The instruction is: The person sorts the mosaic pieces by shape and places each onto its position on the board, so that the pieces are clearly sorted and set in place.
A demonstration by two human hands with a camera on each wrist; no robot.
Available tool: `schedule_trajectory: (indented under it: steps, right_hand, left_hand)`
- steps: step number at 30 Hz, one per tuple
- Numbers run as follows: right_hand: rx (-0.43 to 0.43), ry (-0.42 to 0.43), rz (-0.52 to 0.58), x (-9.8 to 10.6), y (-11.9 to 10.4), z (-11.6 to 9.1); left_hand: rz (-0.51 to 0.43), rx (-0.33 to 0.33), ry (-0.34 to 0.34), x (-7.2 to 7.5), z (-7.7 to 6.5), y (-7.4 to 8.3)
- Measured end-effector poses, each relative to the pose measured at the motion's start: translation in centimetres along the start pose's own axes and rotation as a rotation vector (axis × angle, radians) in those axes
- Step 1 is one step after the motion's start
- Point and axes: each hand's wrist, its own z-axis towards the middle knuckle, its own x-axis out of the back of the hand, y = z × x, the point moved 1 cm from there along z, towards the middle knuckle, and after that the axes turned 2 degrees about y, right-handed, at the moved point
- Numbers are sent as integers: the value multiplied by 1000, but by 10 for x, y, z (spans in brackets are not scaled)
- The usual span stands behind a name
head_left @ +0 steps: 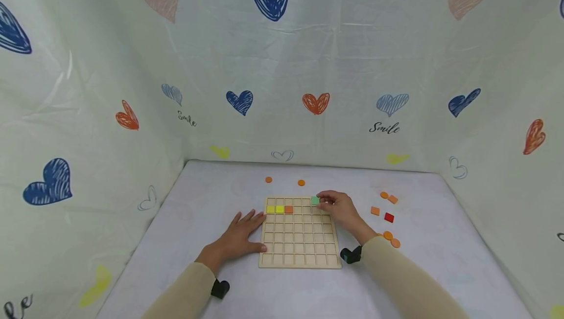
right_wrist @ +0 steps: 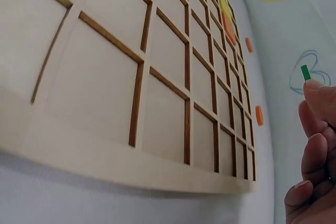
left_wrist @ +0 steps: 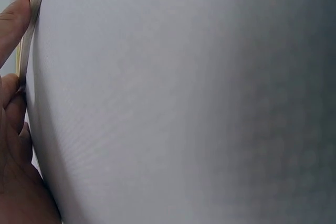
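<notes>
A wooden grid board [head_left: 299, 265] lies on the table, divided into many square cells. Two yellow square tiles [head_left: 275, 209] and an orange square tile [head_left: 288, 209] sit side by side in its second row from the far edge, at the left. My right hand [head_left: 341, 209] pinches a green square tile [head_left: 315, 200] over the board's far right corner; in the right wrist view the green tile [right_wrist: 305, 72] shows edge-on between thumb and finger, above the board. My left hand [head_left: 240, 236] rests on the table with fingers spread, thumb and fingertips touching the board's left edge.
Two orange round pieces [head_left: 301, 182] lie beyond the board. To the right are orange square tiles [head_left: 375, 211], a red tile [head_left: 389, 217] and several orange discs [head_left: 395, 243], some partly behind the right forearm. A white curtain with printed hearts [head_left: 240, 102] surrounds the table.
</notes>
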Motion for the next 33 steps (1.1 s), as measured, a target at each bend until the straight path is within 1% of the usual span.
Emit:
schedule_trajectory:
  steps: [8,15,23,30,33]
  right_hand:
    - [34,-35,16,-20,-6,5]
    - [48,-55,-33,-34,-4,9]
    - [44,-68,-62,-43,-5,10]
    - [65,-68,-110,-50,-4,9]
    - [74,-68,-114,-51,-5,8]
  left_hand:
    - [-5,4,10,-1,0,-1]
    - [-2,11,16,-2,1,-1]
    - [0,1,20,-2,1,-2]
    - [-6,6,26,-1,0,0]
    - [-14,6,27,1,-1,1]
